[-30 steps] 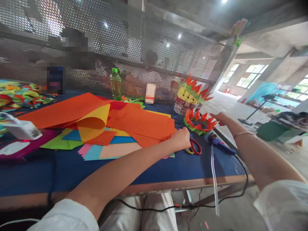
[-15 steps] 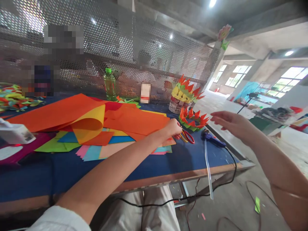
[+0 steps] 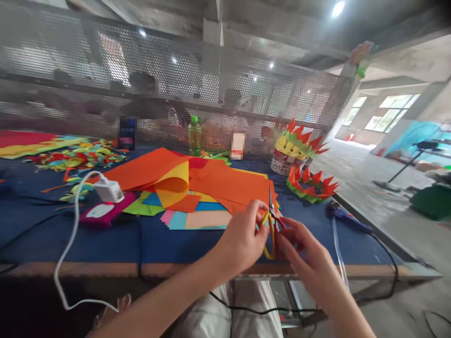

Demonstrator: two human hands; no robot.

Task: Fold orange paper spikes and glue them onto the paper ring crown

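Between my two hands, above the front part of the blue table (image 3: 162, 246), is a pair of scissors (image 3: 271, 209) with yellow and red handles, its blades pointing away from me. My left hand (image 3: 248, 230) pinches the yellow handle. At the red handle, my right hand (image 3: 299, 244) has its thumb and fingers closing around the loop. Just behind the hands lie sheets of orange paper (image 3: 232, 183), partly over pink, blue and peach sheets (image 3: 207, 218). A ring of orange and green paper points (image 3: 312, 185) lies to the right of them.
A blue glue gun (image 3: 348, 219) with a clear stick and black cord rests at the right edge. Farther back stand a green bottle (image 3: 194, 136) and a decorated tub (image 3: 289, 152). At left are a power strip (image 3: 105, 211), a white plug (image 3: 109, 190) and paper scraps (image 3: 77, 152).
My left hand has brought the scissors off the paper toward me, blades now pointing away. My right hand has come in from the right to the red handle. The view has shifted left.
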